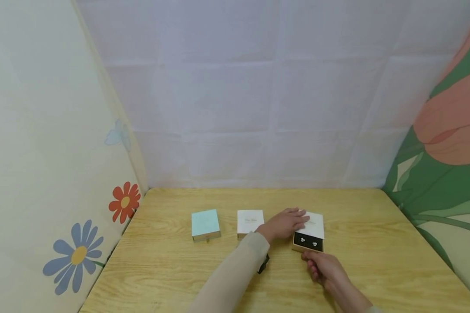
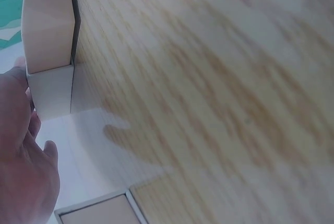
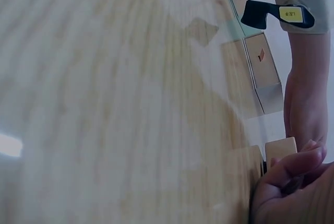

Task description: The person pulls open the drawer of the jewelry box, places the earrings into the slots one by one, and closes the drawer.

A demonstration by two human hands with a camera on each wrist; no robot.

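At the right stands a white sliding jewelry box (image 1: 313, 224), its drawer (image 1: 295, 248) partly out at the front. A pair of stud earrings (image 1: 315, 244) shows on the drawer's black insert. My left hand (image 1: 283, 224) rests on the left part of the white sleeve, fingers laid out over its top. In the left wrist view that hand (image 2: 23, 156) lies against the sleeve's side (image 2: 51, 92). My right hand (image 1: 325, 265) pinches at the middle of the drawer's lower front edge, with its other fingers curled; the pinched spot is hidden behind the fingertips.
A second white box (image 1: 250, 219) sits left of the left hand, partly behind that forearm. Farther left is a light blue box (image 1: 205, 222) with a small tab at its front. A black strap (image 3: 271, 14) hangs at the left sleeve. White cloth (image 1: 258, 130) backs the wooden table (image 1: 160, 265).
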